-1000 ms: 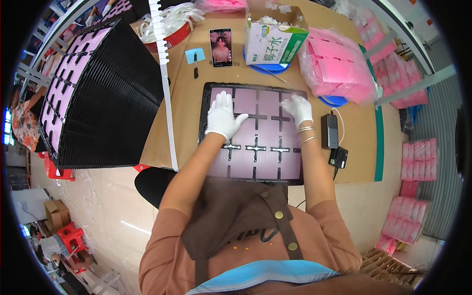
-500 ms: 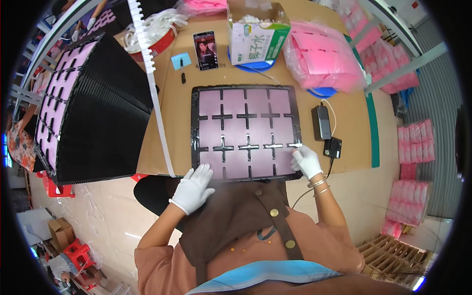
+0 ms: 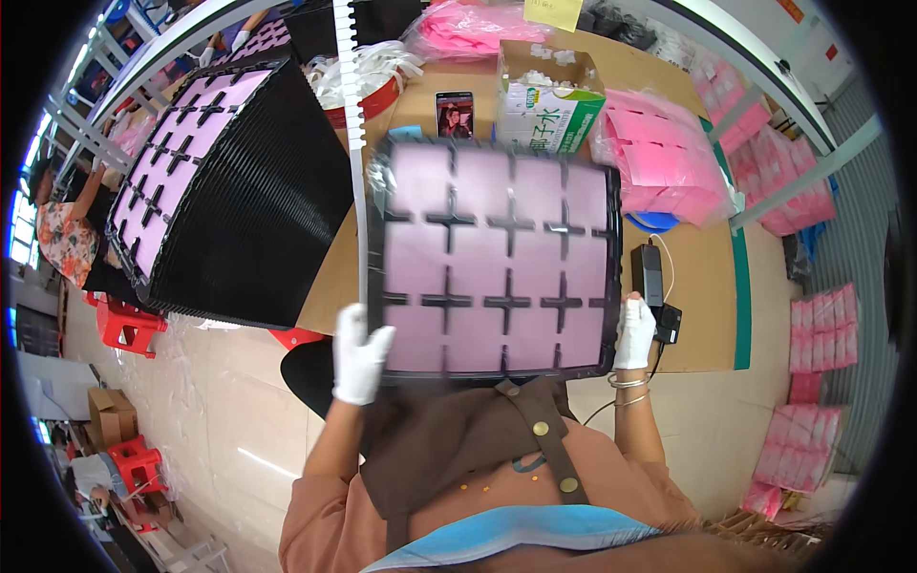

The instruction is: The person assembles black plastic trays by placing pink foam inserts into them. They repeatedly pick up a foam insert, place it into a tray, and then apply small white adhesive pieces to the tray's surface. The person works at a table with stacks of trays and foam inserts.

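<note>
A black rectangular tray (image 3: 612, 267), with lilac pads between raised black crosses, is lifted off the cardboard-covered table and blurred by motion. My left hand (image 3: 357, 355), in a white glove, grips its lower left side, the thumb pointing toward the tray. At the lower right side, my right hand (image 3: 634, 332), also gloved in white, is closed on the edge. The outer fingers of both hands are partly hidden. To the left stands a tall stack of similar black trays (image 3: 244, 205), the top one showing the same lilac pads.
Behind the tray are a phone (image 3: 456, 116), a carton (image 3: 549, 105) with white bits inside and pink foam sheets (image 3: 659, 153) in clear plastic. A black power bank (image 3: 648, 272) lies at right. A white notched strip (image 3: 351, 105) stands left. Red stools (image 3: 132, 327) are on the floor.
The tray has risen off the table toward me, and both hands now grip its sides. My left hand was lying flat by its near left corner. The whole view has shifted slightly.
</note>
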### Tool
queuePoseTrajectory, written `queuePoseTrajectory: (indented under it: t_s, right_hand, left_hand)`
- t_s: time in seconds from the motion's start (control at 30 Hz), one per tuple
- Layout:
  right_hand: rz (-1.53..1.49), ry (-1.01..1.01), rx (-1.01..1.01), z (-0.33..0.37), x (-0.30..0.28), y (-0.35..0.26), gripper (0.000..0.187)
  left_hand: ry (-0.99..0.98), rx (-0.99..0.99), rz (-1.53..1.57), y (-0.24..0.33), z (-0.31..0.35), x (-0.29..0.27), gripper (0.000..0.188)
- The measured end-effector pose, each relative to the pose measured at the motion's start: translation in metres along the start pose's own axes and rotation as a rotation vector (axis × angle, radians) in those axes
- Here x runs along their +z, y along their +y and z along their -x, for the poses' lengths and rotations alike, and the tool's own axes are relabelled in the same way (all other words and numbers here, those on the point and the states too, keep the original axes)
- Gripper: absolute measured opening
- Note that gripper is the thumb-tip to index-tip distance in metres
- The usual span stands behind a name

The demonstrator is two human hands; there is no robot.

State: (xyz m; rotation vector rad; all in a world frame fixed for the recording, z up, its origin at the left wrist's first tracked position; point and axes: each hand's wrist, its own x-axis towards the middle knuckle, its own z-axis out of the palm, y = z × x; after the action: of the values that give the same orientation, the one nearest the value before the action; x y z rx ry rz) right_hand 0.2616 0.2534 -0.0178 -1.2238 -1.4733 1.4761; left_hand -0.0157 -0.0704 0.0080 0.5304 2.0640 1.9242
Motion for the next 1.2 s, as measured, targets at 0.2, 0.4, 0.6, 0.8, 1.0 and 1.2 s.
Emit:
queuePoseTrajectory:
  t_s: [0.2,0.4,0.6,0.8,1.0,1.2]
  right_hand:
    - [0.003,-0.345,-0.17,0.025,0.081,-0.061,0.027]
    - [0.085,-0.704,-0.042,0.034,0.132,-0.012,0.019]
    - [0.144,-0.763,0.009,0.031,0.146,-0.011,0.019]
    - [0.127,-0.79,0.068,0.018,0.156,-0.022,0.016]
    - [0.115,-0.779,0.068,0.011,0.158,-0.019,0.015]
    - [0.219,-0.747,0.139,0.006,0.15,-0.005,0.015]
  left_hand:
    - [0.495,0.263,0.027,0.172,-0.035,-0.116,0.051]
    - [0.496,0.197,0.055,0.187,-0.108,-0.254,0.047]
    - [0.612,0.083,-0.058,0.161,-0.141,-0.269,0.015]
    - [0.616,0.023,-0.015,0.162,-0.162,-0.279,0.008]
    - [0.718,0.056,0.064,0.157,-0.159,-0.265,0.012]
    - [0.679,-0.034,0.166,0.15,-0.162,-0.279,0.025]
